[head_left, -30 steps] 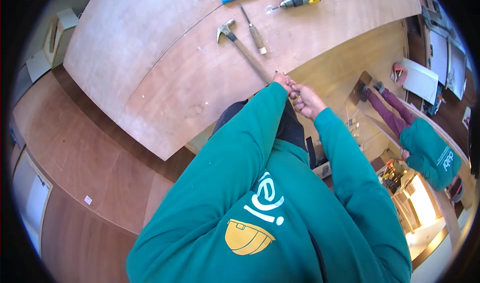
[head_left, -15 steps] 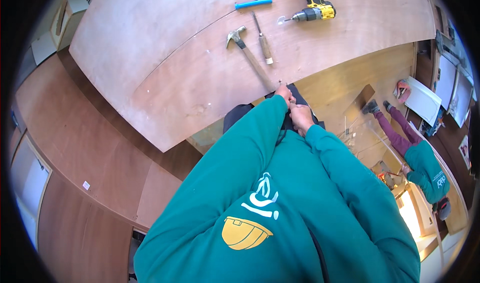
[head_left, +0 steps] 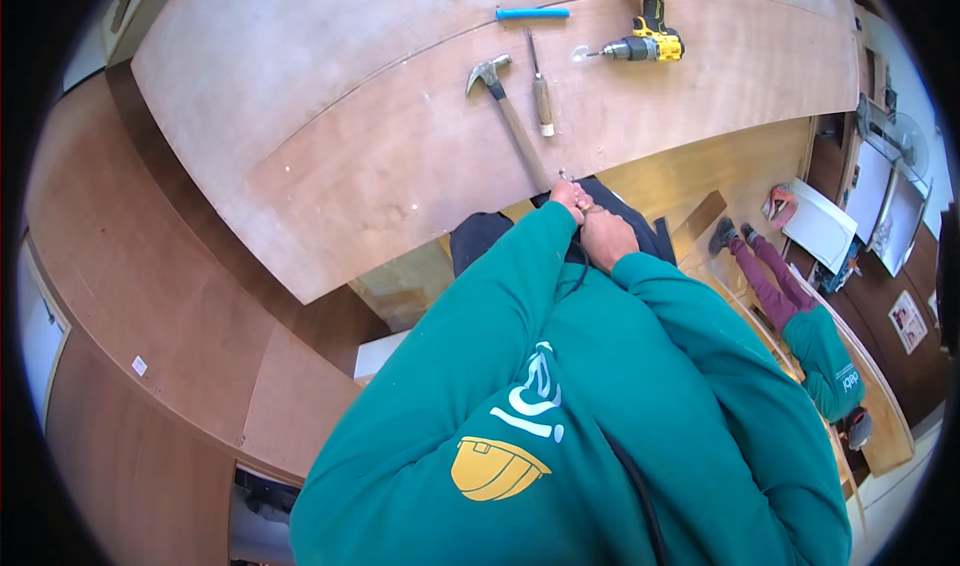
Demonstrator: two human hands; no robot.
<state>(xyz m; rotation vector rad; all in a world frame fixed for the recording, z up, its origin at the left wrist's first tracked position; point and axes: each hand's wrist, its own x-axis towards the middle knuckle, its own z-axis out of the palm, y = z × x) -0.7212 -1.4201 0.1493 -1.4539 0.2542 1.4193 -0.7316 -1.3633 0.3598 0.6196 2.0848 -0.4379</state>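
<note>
My left hand [head_left: 570, 198] and right hand [head_left: 608, 237] meet at the near edge of the wooden panel [head_left: 420, 151]. Both are closed, fingers pinched around something small that I cannot make out. A small metallic tip shows just beyond the left fingers. Beside the left hand, the wooden handle of a claw hammer [head_left: 522, 144] ends, its head pointing away from me. Right of it lies a chisel-like tool with a wooden handle [head_left: 543, 104] and a thin metal shaft. Farther back are a blue stick-shaped object [head_left: 533, 13] and a yellow and black cordless drill [head_left: 655, 41].
A curved brown wooden counter [head_left: 130, 256] runs along the left. At the right, a co-worker in a green top [head_left: 825, 361] and maroon trousers stands near long wooden boards. A white panel [head_left: 820, 224] and a picture sheet [head_left: 908, 321] are beyond.
The view has shifted, so the tools sit slightly lower and farther right. My hands stay together at the panel's edge, still closed. The co-worker appears with arms less visible.
</note>
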